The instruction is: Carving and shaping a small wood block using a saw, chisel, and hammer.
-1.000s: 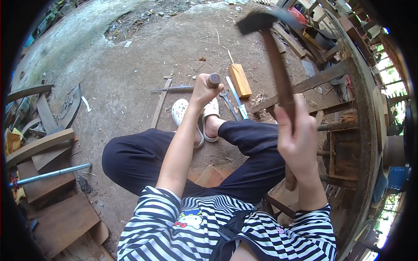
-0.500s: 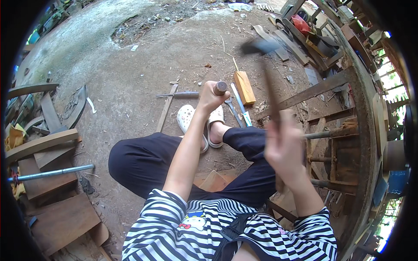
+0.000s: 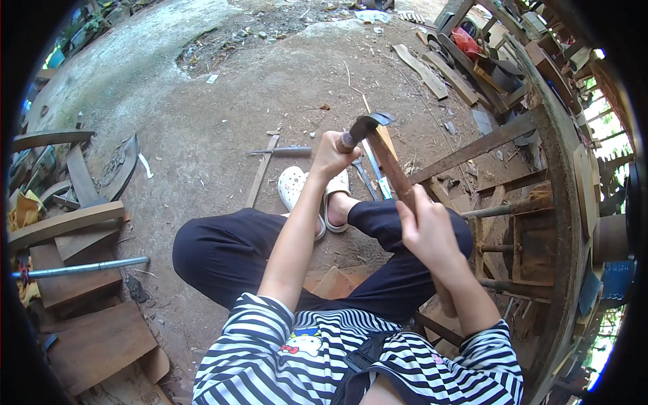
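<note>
My left hand point(image 3: 329, 156) is closed round a tool with a round brown handle point(image 3: 346, 142), its upper end showing above the fist; the tool's lower part is hidden. In my right hand point(image 3: 433, 233) is a claw hammer point(image 3: 398, 174) with a wooden handle. Its dark head is at the top of the tool handle, touching it as far as I can see. Past my shoes point(image 3: 291, 187) lies a slim grey-handled tool point(image 3: 287, 152) across a wooden strip point(image 3: 262, 177). A spanner point(image 3: 364, 177) and a wooden block point(image 3: 387, 143), partly behind the hammer, lie to its right.
Wooden offcuts point(image 3: 94, 344) and a metal rod point(image 3: 88, 266) are piled at my left. A wooden frame point(image 3: 563, 202) with crossbars stands close on my right. Boards point(image 3: 422, 71) lie at the far right.
My right hand has swung the hammer down and to the left, from raised above the floor to the top of the tool handle. My left hand keeps nearly the same place.
</note>
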Tool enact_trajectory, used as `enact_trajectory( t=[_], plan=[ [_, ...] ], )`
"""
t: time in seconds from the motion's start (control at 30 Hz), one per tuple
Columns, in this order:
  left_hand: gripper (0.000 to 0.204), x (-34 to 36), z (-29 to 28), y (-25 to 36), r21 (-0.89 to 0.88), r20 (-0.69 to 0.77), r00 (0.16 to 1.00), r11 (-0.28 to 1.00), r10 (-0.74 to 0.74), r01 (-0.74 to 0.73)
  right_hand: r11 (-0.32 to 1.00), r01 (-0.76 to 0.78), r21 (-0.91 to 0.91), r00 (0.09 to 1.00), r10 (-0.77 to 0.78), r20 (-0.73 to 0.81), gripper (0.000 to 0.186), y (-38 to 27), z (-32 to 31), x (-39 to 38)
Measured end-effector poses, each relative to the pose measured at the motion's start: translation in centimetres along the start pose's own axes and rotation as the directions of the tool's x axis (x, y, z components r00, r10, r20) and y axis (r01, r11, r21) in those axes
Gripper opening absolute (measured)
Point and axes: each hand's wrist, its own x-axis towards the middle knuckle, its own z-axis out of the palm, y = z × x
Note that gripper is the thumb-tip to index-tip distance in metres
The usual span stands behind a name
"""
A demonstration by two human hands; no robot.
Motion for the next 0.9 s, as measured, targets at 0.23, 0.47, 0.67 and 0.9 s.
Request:
enact_trajectory(
  t=[0.23, 0.47, 0.67, 0.9],
  plan=[
    [0.016, 0.3, 0.2, -0.1, 0.090, 0.005, 1.000, 0.996, -0.017, 0.017, 0.970, 0.080, 0.229, 0.941, 0.002, -0.338, 0.019, -1.1, -2.3, -1.0],
    [0.017, 0.2, 0.0, 0.1, 0.061, -0.015, 0.999, 0.997, -0.052, 0.053, 0.998, -0.004, 0.069, 0.996, 0.011, -0.090, 0.022, 0.2, -0.6, -0.6],
    [0.017, 0.5, 0.3, 0.2, 0.090, 0.008, 1.000, 0.996, -0.004, 0.003, 0.992, 0.075, 0.102, 0.986, -0.058, -0.157, 0.019, 0.4, 0.0, -0.7],
    [0.023, 0.4, 0.4, 0.6, 0.031, 0.010, 1.000, 0.999, -0.015, 0.014, 0.982, 0.082, 0.172, 0.963, -0.033, -0.268, 0.019, 0.4, -1.2, -0.5]
  ],
)
